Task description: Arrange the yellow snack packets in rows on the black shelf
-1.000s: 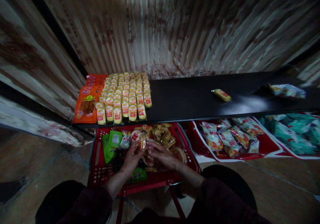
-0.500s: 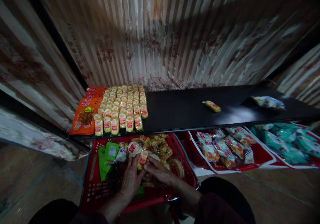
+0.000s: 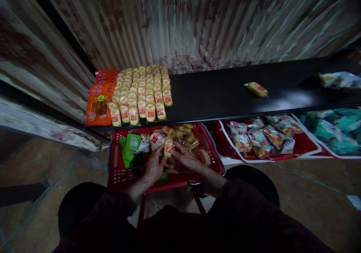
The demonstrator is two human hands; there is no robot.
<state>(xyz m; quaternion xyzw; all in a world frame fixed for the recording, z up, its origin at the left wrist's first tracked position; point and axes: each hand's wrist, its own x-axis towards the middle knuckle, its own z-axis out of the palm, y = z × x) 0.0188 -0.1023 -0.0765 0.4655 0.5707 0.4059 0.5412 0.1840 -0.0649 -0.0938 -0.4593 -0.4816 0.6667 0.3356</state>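
Between my two hands, over a red shopping basket (image 3: 116,177), is a small yellow wrapped snack cake (image 3: 168,147) with a red and white label. My left hand (image 3: 154,166) grips it from the left side. From the right, the fingers of my right hand (image 3: 186,158) close on its other edge. Beneath and around them in the basket lie green packets (image 3: 131,147), a round pale wrapped item (image 3: 156,140), and brownish packaged snacks (image 3: 188,138). Rows of similar wrapped cakes (image 3: 141,91) stand on the black shelf (image 3: 205,95) ahead.
Orange snack bags (image 3: 97,108) lie at the shelf's left end. A single wrapped cake (image 3: 257,89) and a white bag (image 3: 340,80) lie farther right. Below the shelf are a red basket with white-and-orange bags (image 3: 261,138) and one with teal bags (image 3: 335,132). Curtain-like sheeting (image 3: 180,27) hangs behind.
My view has tilted downward and shifted slightly left, so the shelf and baskets appear higher and more of my lap shows. Both hands still hold the snack cake over the basket.
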